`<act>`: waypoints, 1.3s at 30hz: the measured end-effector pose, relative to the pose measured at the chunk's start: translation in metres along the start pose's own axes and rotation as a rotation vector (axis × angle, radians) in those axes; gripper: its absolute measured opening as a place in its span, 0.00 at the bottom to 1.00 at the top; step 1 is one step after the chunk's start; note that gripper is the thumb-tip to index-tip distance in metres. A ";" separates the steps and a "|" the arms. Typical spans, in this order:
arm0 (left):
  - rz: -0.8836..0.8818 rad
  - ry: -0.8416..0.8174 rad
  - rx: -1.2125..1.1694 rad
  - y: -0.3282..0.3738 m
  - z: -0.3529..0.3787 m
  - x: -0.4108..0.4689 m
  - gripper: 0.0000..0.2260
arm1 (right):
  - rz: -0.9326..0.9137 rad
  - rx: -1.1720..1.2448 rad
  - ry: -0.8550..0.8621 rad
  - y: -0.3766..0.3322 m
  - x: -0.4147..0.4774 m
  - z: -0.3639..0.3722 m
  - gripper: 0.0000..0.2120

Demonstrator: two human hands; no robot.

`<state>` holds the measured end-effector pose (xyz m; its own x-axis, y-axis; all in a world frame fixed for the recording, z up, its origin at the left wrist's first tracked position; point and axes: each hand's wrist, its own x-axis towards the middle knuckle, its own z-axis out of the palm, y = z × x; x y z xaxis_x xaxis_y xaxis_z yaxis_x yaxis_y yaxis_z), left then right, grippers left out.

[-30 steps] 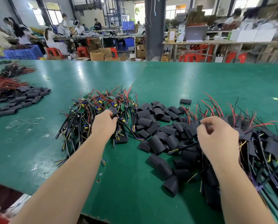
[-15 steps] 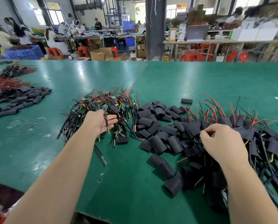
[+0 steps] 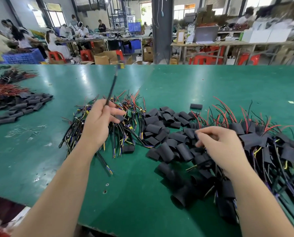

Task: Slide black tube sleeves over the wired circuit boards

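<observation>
Left hand (image 3: 98, 124) is gripping a thin black wired cable (image 3: 111, 88) above the green bench (image 3: 177, 82); right hand (image 3: 220, 144) is curling among flat black tube sleeves (image 3: 153, 129), grasp unclear.

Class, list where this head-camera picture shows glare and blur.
Head view: window glare streaks the green table; the black cable raised in the left hand is motion-blurred; the nearest black tube sleeves and the background's top right corner are smeared.

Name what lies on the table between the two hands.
In the head view, tangled wired boards beside the left hand, then loose black sleeves reaching the right hand.
</observation>
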<state>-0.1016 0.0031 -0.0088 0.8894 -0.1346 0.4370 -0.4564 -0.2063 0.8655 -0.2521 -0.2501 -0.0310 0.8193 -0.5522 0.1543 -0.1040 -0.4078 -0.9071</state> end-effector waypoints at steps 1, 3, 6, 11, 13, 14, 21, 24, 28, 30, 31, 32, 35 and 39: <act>0.027 -0.102 -0.029 0.003 0.002 -0.007 0.13 | 0.066 0.218 -0.104 -0.002 -0.002 0.005 0.09; 0.072 -0.284 -0.047 0.006 0.007 -0.020 0.12 | 0.187 0.604 -0.294 -0.003 -0.005 0.015 0.25; 0.096 -0.495 0.027 0.005 0.018 -0.034 0.13 | 0.192 0.911 -0.387 -0.005 -0.005 0.023 0.36; -0.014 -0.562 0.121 -0.006 0.033 -0.043 0.13 | 0.138 1.060 -0.193 -0.008 -0.001 0.021 0.10; -0.019 -0.542 0.229 -0.010 0.035 -0.042 0.12 | 0.160 1.040 -0.162 -0.007 -0.001 0.020 0.05; -0.018 -0.539 0.318 -0.010 0.036 -0.041 0.12 | 0.172 1.026 -0.153 -0.007 -0.001 0.021 0.05; 0.200 -0.461 0.433 0.012 0.074 -0.045 0.07 | 0.157 0.947 -0.154 -0.006 -0.003 0.031 0.05; 0.346 -0.388 0.376 0.020 0.093 -0.048 0.06 | 0.126 0.902 -0.124 -0.003 -0.003 0.035 0.04; 0.434 -0.269 0.375 0.018 0.099 -0.052 0.11 | 0.071 0.842 -0.087 -0.002 -0.004 0.038 0.05; 0.493 -0.251 0.461 0.015 0.098 -0.056 0.13 | 0.006 0.730 -0.069 0.001 -0.003 0.037 0.06; 0.502 -0.230 0.499 0.013 0.097 -0.058 0.12 | -0.058 0.564 -0.046 0.004 -0.002 0.037 0.06; 0.502 -0.199 0.520 0.011 0.095 -0.060 0.11 | -0.131 0.326 -0.031 0.006 -0.001 0.035 0.05; 0.462 -0.121 0.520 0.008 0.091 -0.063 0.07 | -0.214 -0.424 -0.108 0.015 0.000 0.034 0.17; 0.452 -0.088 0.525 0.006 0.089 -0.064 0.07 | -0.109 -0.680 -0.264 0.023 0.001 0.040 0.25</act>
<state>-0.1633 -0.0755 -0.0533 0.6142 -0.3906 0.6857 -0.7530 -0.5500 0.3612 -0.2309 -0.2306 -0.0676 0.9445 -0.3242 0.0523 -0.2706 -0.8585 -0.4355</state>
